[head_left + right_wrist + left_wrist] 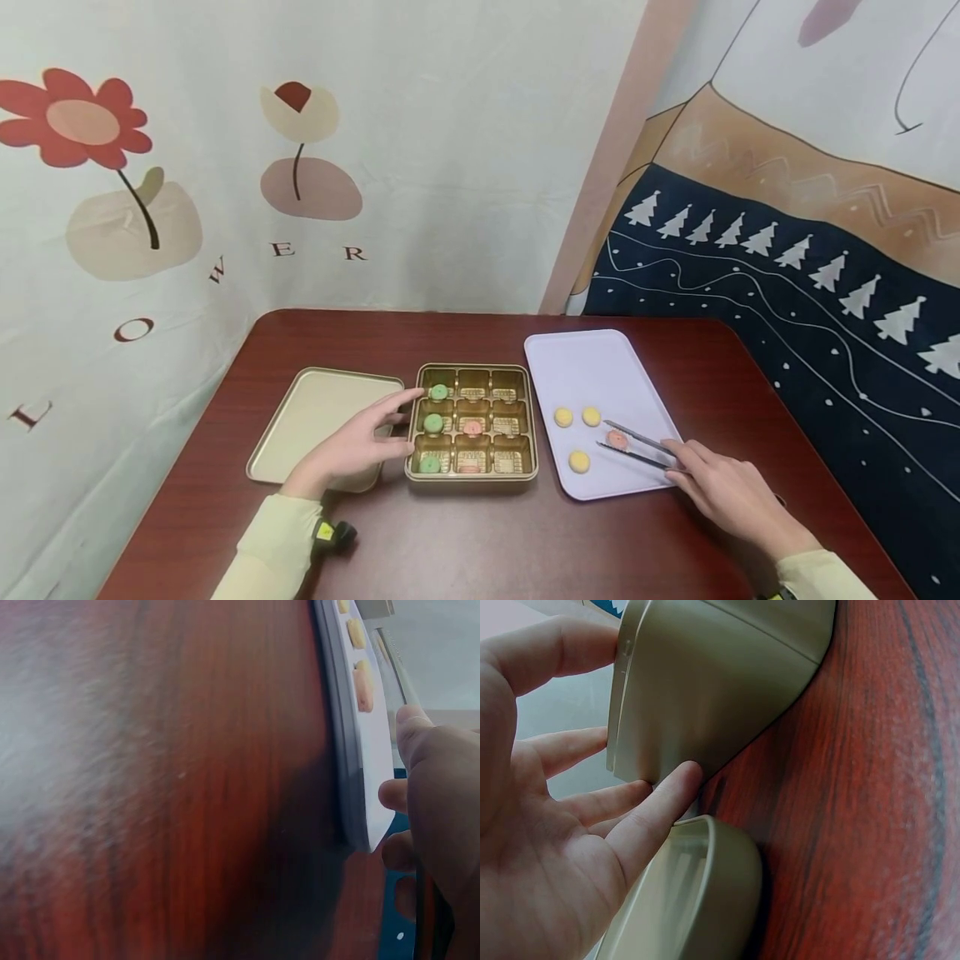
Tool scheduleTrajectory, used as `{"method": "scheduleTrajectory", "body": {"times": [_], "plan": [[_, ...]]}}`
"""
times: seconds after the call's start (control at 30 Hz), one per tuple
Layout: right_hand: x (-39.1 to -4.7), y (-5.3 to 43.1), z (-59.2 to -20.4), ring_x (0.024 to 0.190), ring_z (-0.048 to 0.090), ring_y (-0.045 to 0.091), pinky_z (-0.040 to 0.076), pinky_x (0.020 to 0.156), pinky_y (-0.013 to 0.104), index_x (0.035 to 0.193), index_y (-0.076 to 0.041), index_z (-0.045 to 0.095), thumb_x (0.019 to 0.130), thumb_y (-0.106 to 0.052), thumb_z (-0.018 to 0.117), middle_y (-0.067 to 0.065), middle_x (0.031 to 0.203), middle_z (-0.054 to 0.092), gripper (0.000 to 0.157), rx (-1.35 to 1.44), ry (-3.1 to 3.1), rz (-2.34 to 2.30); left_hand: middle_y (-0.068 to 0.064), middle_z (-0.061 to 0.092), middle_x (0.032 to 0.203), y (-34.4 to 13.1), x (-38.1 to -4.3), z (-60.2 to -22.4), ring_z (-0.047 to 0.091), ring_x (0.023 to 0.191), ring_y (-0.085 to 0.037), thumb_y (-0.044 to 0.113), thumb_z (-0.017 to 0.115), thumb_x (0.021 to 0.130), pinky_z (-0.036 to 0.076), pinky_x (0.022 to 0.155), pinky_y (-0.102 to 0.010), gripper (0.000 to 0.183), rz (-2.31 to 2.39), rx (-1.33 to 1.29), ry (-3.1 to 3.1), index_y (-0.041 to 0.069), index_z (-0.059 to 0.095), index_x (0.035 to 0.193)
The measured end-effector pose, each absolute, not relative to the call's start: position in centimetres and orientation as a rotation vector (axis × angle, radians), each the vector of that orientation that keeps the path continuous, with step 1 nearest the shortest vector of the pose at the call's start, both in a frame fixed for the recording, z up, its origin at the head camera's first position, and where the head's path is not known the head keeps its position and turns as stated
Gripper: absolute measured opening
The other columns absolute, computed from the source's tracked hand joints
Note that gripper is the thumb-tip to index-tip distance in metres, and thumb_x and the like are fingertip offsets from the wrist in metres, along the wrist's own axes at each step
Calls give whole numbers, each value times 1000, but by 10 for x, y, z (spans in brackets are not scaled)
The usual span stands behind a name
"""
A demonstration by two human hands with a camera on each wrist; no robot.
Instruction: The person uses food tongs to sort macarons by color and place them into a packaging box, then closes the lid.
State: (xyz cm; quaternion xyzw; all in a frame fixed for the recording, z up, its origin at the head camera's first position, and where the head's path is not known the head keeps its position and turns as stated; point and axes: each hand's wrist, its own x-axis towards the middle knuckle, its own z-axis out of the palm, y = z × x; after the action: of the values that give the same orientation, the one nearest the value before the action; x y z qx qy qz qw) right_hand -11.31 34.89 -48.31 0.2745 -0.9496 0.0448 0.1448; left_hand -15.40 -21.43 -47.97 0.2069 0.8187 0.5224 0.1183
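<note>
In the head view, one box (471,478) with nine compartments sits on a table (465,550). Three green cookies (433,424) fill its left column, one per compartment; two pink cookies (472,427) lie in the middle column, in the centre and near compartments. The left hand (358,442) touches the box's left side, fingers loosely extended, above one lid (330,408). Right of the box, one tray (577,358) carries three yellow cookies (578,462) and one more pink cookie (617,439). The right hand (731,492) grips one pair of tongs (636,456), its two tips either side of that pink cookie; whether they touch it I cannot tell.

In the left wrist view, fingertips rest against the box's wall, with the lid just beside it.

In the right wrist view, the pink cookie lies on the tray, partly covering one yellow cookie; the tongs are only partly visible.
</note>
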Motion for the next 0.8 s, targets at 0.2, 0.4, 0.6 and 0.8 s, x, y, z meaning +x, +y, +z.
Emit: {"method": "scheduleTrajectory", "body": {"times": [0.2, 0.4, 0.6, 0.8], "plan": [[-109, 355, -485, 65, 44, -5, 40, 48, 20, 129, -17, 69, 85, -27, 86, -13, 93, 62, 48, 755, -2764, 122, -29, 30, 166, -214, -155, -480, 40, 141, -62, 11, 78, 92, 51, 111, -60, 84, 1534, 592, 2390, 5, 33, 163], [-108, 358, -486, 66, 45, -3, 42, 48, 22, 129, -16, 69, 86, -26, 86, -9, 96, 66, 48, 738, -2769, 100, -30, 30, 165, -214, -154, -482, 40, 140, -63, 11, 78, 92, 52, 110, -61, 84, 1535, 597, 2393, 4, 33, 163], [-110, 357, -485, 64, 46, -3, 46, 48, 23, 127, -14, 71, 85, -27, 86, -7, 96, 68, 46, 758, -2751, 78, -28, 29, 167, -214, -155, -483, 40, 141, -61, 11, 79, 91, 51, 111, -60, 86, 1539, 585, 2387, 6, 33, 164], [-110, 356, -483, 64, 47, -2, 46, 49, 22, 127, -15, 72, 87, -29, 85, -6, 97, 70, 43, 742, -2794, 66, -27, 29, 167, -215, -155, -484, 40, 141, -60, 10, 79, 91, 50, 112, -60, 86, 1541, 581, 2384, 7, 33, 164]]}}
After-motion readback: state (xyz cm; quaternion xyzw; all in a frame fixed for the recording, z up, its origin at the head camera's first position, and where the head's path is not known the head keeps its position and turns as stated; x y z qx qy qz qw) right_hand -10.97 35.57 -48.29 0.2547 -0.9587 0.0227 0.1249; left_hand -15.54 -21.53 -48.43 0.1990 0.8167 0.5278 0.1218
